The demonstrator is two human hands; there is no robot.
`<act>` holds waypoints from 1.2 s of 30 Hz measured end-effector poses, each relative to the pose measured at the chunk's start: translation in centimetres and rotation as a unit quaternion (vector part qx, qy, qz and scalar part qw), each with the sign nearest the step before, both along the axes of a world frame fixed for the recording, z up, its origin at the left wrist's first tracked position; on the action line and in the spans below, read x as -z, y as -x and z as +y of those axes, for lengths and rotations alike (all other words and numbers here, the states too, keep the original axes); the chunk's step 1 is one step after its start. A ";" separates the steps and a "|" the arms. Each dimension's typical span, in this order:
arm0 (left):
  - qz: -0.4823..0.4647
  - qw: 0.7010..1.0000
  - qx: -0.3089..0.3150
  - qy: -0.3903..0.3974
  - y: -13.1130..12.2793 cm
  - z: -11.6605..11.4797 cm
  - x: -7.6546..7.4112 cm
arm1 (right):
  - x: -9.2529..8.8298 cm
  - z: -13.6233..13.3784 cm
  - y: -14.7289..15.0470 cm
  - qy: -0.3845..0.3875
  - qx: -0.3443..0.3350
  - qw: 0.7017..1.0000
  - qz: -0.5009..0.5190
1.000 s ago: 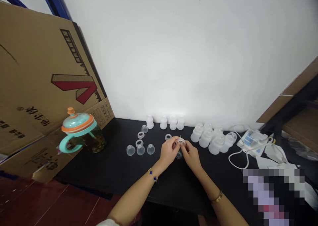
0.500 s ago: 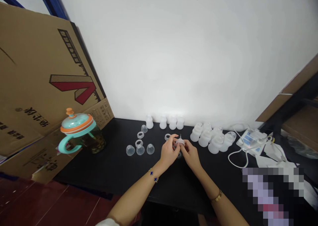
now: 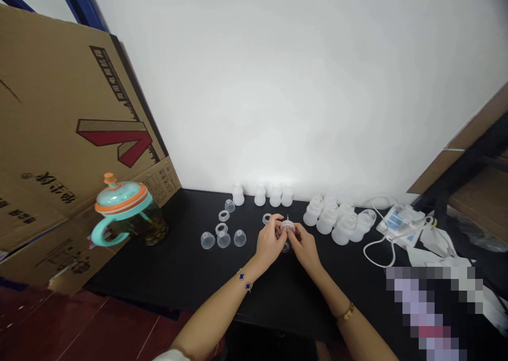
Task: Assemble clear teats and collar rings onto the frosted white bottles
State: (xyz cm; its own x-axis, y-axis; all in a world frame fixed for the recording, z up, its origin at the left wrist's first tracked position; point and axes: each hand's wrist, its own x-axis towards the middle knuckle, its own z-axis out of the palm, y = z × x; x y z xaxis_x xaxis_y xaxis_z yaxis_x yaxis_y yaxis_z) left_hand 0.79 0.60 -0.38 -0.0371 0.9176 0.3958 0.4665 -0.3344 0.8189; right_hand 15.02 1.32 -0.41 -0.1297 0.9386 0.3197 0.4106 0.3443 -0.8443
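Between my two hands is a whitish baby bottle collar ring (image 3: 288, 225) with a thin pointed tip sticking up from it. My left hand (image 3: 270, 242) pinches it from the left, and my right hand (image 3: 305, 245) grips its right side. Another clear piece (image 3: 284, 246) shows partly beneath the fingers; I cannot tell if it is held. Just behind my left hand lies a collar ring (image 3: 267, 218), partly covered. Clear domed caps (image 3: 224, 239) and two more rings (image 3: 221, 228) lie to the left on the black table (image 3: 190, 276).
Several bottle bodies (image 3: 260, 195) stand along the wall. On the right is a group of capped bottles (image 3: 344, 228), beside a white cable (image 3: 373, 263) and papers. A large teal-lidded jug (image 3: 123, 199) stands at the left by a cardboard box (image 3: 51, 112).
Both hands stay in almost the same place, still on the collar ring. The whole view has shifted very slightly.
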 end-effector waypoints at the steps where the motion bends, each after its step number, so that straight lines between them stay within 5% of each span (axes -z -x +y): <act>1: -0.003 1.000 0.000 0.001 0.0 0.0 -0.1 | 0.0 0.0 0.0 -0.002 0.002 1.000 -0.004; 36: -0.039 0.999 0.006 0.020 0.0 -0.2 -0.8 | 0.2 0.1 0.1 -0.020 0.017 1.000 -0.017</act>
